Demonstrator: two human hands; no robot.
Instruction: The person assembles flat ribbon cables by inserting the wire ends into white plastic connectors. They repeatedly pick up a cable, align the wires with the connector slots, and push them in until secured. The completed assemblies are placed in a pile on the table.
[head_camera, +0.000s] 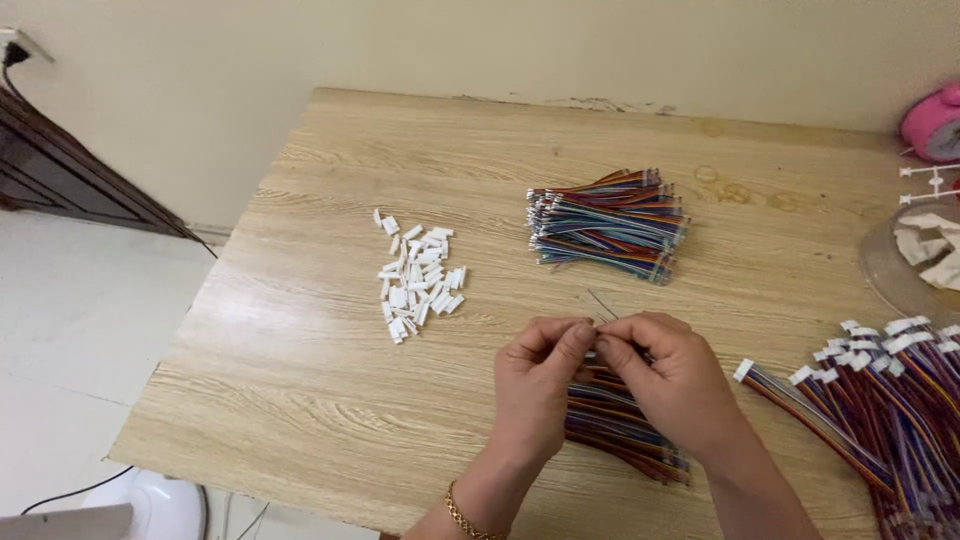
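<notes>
My left hand (535, 385) and my right hand (665, 375) meet near the front of the wooden table (330, 400), fingertips pinched together on a thin wire (601, 305) whose end pokes up between them. What else the fingertips hold is hidden. Under my hands lies a bundle of multicoloured wires (620, 425). A stack of loose multicoloured wires (608, 224) rests further back, and a heap of small white plastic connector housings (417, 283) lies to its left.
Wires fitted with white connectors (880, 400) are piled at the right edge. A clear bowl with white pieces (915, 260) and a pink round object (932, 122) sit at the far right. Dark furniture (70, 170) stands left, a white appliance (150, 505) on the floor.
</notes>
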